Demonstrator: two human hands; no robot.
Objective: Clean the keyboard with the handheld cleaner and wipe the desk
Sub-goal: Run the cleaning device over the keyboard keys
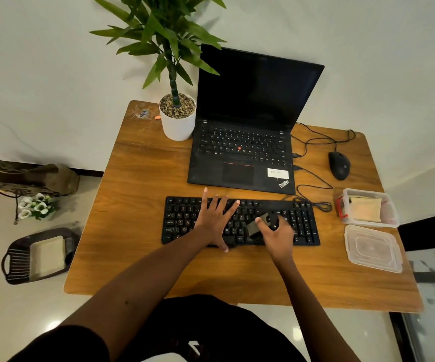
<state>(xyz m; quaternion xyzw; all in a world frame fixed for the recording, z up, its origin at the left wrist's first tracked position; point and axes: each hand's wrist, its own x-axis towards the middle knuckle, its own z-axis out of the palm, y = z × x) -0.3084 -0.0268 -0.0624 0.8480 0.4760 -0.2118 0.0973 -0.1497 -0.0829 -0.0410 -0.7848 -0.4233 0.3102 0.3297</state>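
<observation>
A black external keyboard (300, 226) lies on the wooden desk (143, 194) in front of the laptop. My left hand (215, 220) lies flat on the keyboard's middle with fingers spread, thumb at the front edge. My right hand (276, 237) grips a small black handheld cleaner (264, 223), which is held down against the keys just right of centre. The cleaner's lower end is partly hidden under my fingers.
An open black laptop (245, 155) stands behind the keyboard, a potted plant (177, 118) to its left. A black mouse (339, 165) and cables lie at the right. Further right, near the desk edge, sit a clear container holding a cloth (365, 207) and its lid (373, 248). A basket (37, 254) is on the floor.
</observation>
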